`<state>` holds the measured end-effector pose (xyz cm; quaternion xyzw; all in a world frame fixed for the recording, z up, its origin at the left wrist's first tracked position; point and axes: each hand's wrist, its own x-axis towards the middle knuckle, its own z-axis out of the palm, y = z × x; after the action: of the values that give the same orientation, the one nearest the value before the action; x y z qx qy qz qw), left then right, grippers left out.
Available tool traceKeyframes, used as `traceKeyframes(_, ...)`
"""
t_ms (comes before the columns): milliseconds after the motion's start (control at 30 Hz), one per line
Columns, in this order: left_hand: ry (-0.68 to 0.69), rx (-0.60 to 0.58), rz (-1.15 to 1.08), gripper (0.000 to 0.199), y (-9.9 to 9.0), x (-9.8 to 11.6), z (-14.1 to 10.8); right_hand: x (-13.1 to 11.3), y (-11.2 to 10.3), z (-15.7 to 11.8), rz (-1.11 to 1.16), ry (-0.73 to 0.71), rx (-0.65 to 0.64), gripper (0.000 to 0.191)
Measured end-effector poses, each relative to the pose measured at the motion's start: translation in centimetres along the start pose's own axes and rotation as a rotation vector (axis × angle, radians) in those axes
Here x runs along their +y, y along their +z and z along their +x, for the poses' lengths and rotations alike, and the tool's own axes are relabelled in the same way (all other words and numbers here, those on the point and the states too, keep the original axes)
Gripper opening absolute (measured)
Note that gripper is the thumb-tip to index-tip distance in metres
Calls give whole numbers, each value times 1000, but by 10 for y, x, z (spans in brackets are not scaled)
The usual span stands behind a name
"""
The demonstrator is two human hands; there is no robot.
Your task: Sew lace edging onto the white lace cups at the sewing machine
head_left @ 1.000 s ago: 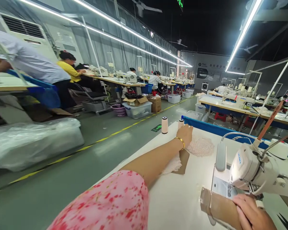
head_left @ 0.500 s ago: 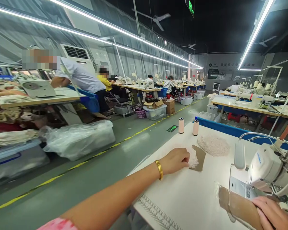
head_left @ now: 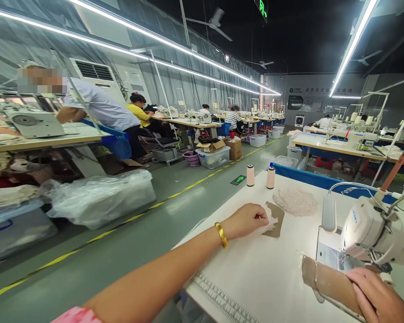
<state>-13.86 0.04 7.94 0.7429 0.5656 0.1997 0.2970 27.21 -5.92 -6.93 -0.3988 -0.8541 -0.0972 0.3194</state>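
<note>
My left hand (head_left: pixel 247 220), a gold bracelet at its wrist, is closed with thumb and fingertips pinching a pale lace piece (head_left: pixel 272 223). That lace partly covers a flat brown piece (head_left: pixel 278 220) lying on the white table. At the lower right, my right hand (head_left: pixel 379 291) rests with fingers together on a longer brown piece (head_left: pixel 331 280), gripping its right end beside the sewing machine (head_left: pixel 363 231). Some pale lace shows at the left end of this brown piece. The right thumb is mostly hidden.
Two pale pink thread spools (head_left: pixel 250 175) stand at the far table edge, near a pile of pale lace (head_left: pixel 296 202). A ruler scale (head_left: pixel 218 298) runs along the near edge. Beyond the aisle, other people sit or bend at sewing tables, with plastic bins (head_left: pixel 101 197) on the floor.
The whole view has shifted slightly, so things sit a little further left. My left fingers have drawn closer together on the lace. My right hand stays on the brown piece.
</note>
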Motion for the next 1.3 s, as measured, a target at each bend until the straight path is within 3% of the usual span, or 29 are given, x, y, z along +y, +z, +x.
traceKeyframes(133,215,-259,-138,32,37,51,-20,-32,-22,15,106,144,-71,27)
traceKeyframes(200,326,-226,-111,33,52,64,-20,-45,-31,24,168,297,-100,28)
traceKeyframes(333,313,-126,184,34,76,64,1,-58,-41,38,309,398,-142,34)
traceKeyframes(467,308,-266,299,21,93,61,14,-72,-43,45,471,354,-213,56)
traceKeyframes(533,349,-319,248,12,99,64,15,-81,-43,49,501,344,-246,65)
traceKeyframes(600,364,-342,158,13,102,69,15,-88,-44,52,542,398,-260,56)
traceKeyframes(700,294,-462,-153,22,104,78,20,-87,-52,54,881,640,-311,42)
traceKeyframes(767,206,-598,-394,31,107,81,26,-78,-61,52,1163,791,-365,49)
traceKeyframes(833,148,-688,-526,40,114,82,32,-67,-70,50,1232,853,-383,53)
traceKeyframes(900,146,-666,-535,39,124,82,35,-60,-76,49,1120,872,-336,54)
traceKeyframes(1033,221,-485,-479,28,139,81,34,-64,-73,54,848,855,-299,52)
traceKeyframes(1200,233,-444,-449,26,136,79,30,-71,-62,58,755,889,-326,21)
traceKeyframes(1300,238,-405,-449,23,134,78,26,-73,-62,55,718,860,-234,28)
